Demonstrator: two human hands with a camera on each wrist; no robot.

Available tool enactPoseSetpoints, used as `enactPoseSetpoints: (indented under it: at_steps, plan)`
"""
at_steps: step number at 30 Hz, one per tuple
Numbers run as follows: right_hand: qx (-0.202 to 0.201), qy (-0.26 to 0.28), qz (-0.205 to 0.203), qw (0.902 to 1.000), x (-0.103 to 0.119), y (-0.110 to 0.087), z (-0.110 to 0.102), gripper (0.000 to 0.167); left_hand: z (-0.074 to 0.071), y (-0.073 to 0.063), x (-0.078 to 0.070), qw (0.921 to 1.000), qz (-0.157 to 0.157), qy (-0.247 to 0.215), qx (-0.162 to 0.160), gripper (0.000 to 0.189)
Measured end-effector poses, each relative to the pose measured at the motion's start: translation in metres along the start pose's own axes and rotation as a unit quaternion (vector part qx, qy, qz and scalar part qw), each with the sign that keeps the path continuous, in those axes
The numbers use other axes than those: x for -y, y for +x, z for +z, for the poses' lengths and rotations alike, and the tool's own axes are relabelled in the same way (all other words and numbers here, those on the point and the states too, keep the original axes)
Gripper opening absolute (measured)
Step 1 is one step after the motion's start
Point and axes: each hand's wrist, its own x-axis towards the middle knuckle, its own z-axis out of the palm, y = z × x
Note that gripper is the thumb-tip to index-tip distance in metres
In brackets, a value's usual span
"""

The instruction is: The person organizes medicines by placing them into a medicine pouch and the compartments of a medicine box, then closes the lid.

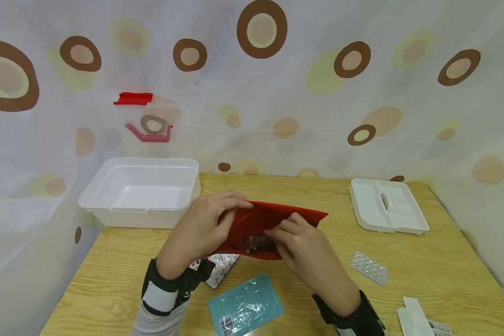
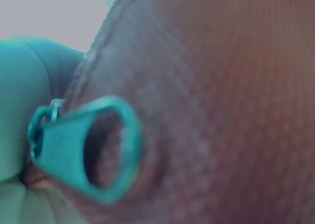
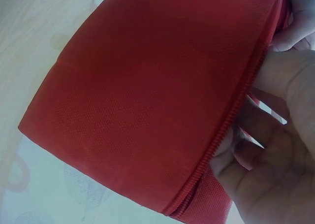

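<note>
A red zippered pouch [image 1: 291, 211] is held above the table with its mouth gaping upward. My left hand [image 1: 203, 219] grips its left end, thumb and fingers on the rim. In the left wrist view a metal zip pull [image 2: 64, 145] hangs against the fabric, close to the lens. The bent fingers of my right hand [image 1: 300, 242] reach into the mouth; their tips are hidden there. Beside them, inside the pouch, lies a clear item [image 1: 256, 241] with dark parts, too small to identify. The right wrist view shows these fingers crossing the zip edge [image 3: 211, 157].
A teal packet [image 1: 247, 305] and a printed white packet [image 1: 223, 268] lie below the pouch. A white bin [image 1: 126, 217] stands at back left, a white divided tray [image 1: 365, 205] at back right. On the right are a blister pack [image 1: 368, 268] and white paper [image 1: 413, 319].
</note>
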Motion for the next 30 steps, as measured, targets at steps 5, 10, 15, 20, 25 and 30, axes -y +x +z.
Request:
enactPoseSetpoints:
  at_steps: [5,10,15,20,25,30]
  plan:
    - [-0.002,-0.002,0.010,1.0000,0.000,0.000,0.001,0.029,0.001,0.000,0.000,1.0000,-0.001,0.002,0.003,0.025]
    - [0.013,-0.002,0.008,0.9999,-0.002,0.000,0.001,0.029,0.001,0.000,0.000,0.9999,-0.007,0.007,0.004,0.025]
    - [0.014,0.000,0.013,0.9998,-0.004,-0.001,-0.001,0.028,0.001,-0.001,0.001,0.9999,-0.010,0.003,0.005,0.026]
    - [0.005,0.006,0.011,0.9999,-0.005,-0.001,-0.004,0.026,0.001,0.000,0.002,1.0000,-0.007,0.002,0.003,0.026]
    - [0.004,0.032,0.015,0.9994,-0.003,-0.002,-0.012,0.022,-0.002,-0.001,0.002,0.9999,-0.008,0.010,-0.007,0.028]
    - [0.009,0.083,0.013,0.9964,0.001,-0.007,-0.027,0.019,-0.004,-0.002,0.002,0.9992,-0.027,0.013,-0.028,0.029]
